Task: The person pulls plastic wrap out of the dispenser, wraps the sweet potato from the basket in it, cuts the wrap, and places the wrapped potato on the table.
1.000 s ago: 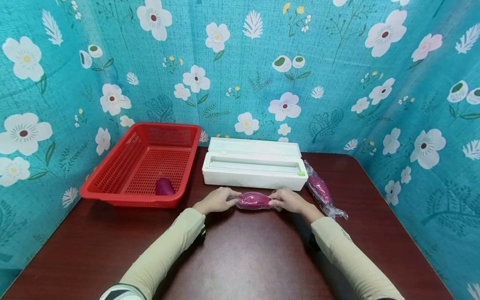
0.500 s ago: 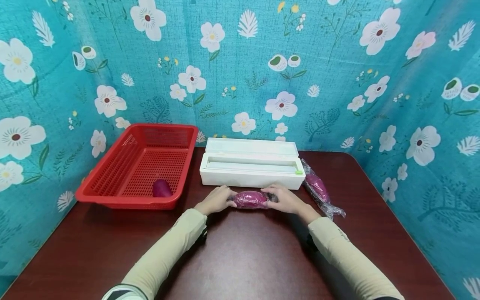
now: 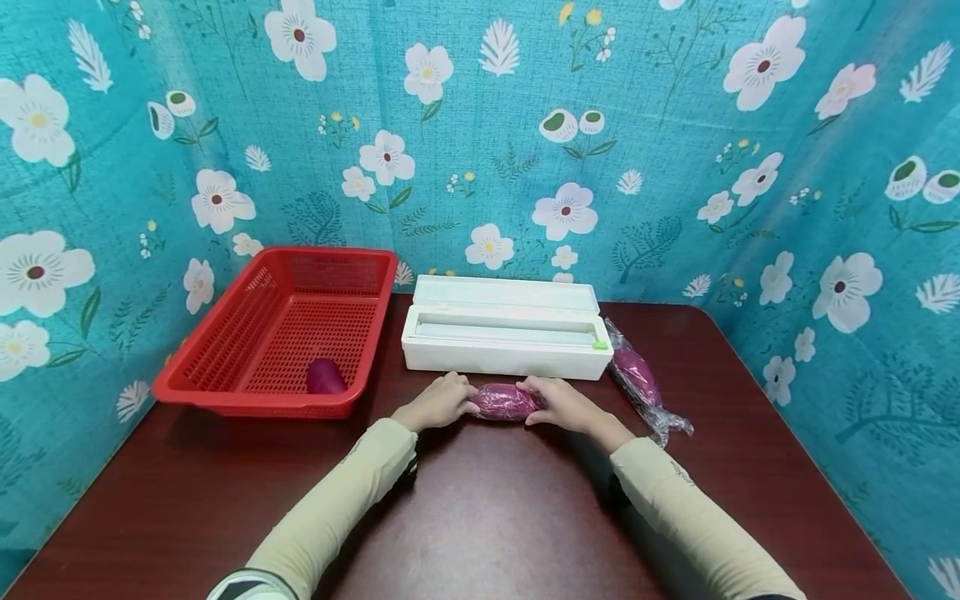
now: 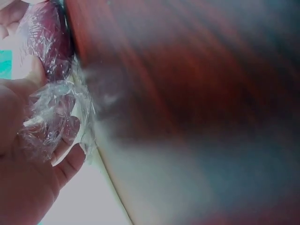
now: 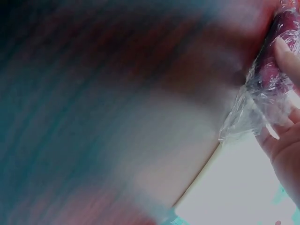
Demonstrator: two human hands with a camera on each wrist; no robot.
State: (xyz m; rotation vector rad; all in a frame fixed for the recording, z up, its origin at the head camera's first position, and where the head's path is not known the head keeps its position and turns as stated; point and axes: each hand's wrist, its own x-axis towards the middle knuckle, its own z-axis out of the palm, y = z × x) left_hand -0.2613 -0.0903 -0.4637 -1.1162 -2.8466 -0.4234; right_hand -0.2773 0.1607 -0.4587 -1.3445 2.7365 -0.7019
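A purple oblong vegetable (image 3: pixel 506 402) in wrinkled cling film lies crosswise on the table, just in front of the white box. My left hand (image 3: pixel 442 402) grips its left end. In the left wrist view, loose film (image 4: pixel 51 117) bunches between the thumb and fingers of that hand. At the opposite end my right hand (image 3: pixel 562 407) holds the vegetable, thumb on the near side and fingers over the far side. The right wrist view shows the right thumb (image 5: pixel 287 58) pressed along the wrapped body, with a flap of film (image 5: pixel 246 115) hanging loose by the palm.
Behind the hands stands the white cling film box (image 3: pixel 506 358), its lid (image 3: pixel 506 293) raised. A second film-wrapped purple vegetable (image 3: pixel 636 375) lies to its right. At left, a red plastic basket (image 3: pixel 262 400) contains one unwrapped purple vegetable (image 3: pixel 326 377). A floral curtain hangs behind the table.
My right hand has shifted left, from the film at the right end onto the vegetable's body. My left hand keeps its grip at the left end.
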